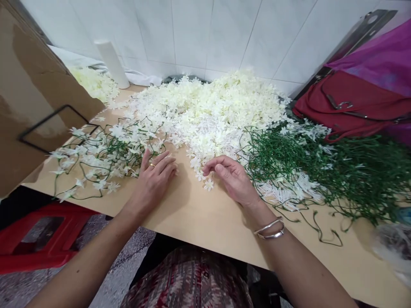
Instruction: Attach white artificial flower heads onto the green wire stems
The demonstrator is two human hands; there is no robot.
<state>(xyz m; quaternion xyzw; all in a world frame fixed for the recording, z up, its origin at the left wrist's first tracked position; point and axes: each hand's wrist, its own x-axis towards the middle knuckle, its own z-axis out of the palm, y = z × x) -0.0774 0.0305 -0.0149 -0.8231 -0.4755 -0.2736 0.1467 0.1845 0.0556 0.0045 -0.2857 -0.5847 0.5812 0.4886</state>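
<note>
My left hand (157,173) rests palm down on the table at the edge of a tangle of green stems tipped with white flowers (109,171). Its fingers are stretched out, and a bit of white petal shows by the fingertips. Over the front of a large heap of loose white and cream artificial flowers (221,102) is my right hand (233,179). The thumb and fingers there are loosely curled, with a gap between them and nothing visibly held. One loose white flower (208,185) lies just below its fingertips.
Bundles of bare green stems (289,149) spread across the right. A red bag (356,102) stands behind them. On the left are a cardboard box (38,94), a black wire frame (58,112) and a white roll (112,64). A red stool (48,239) is below the table (205,222).
</note>
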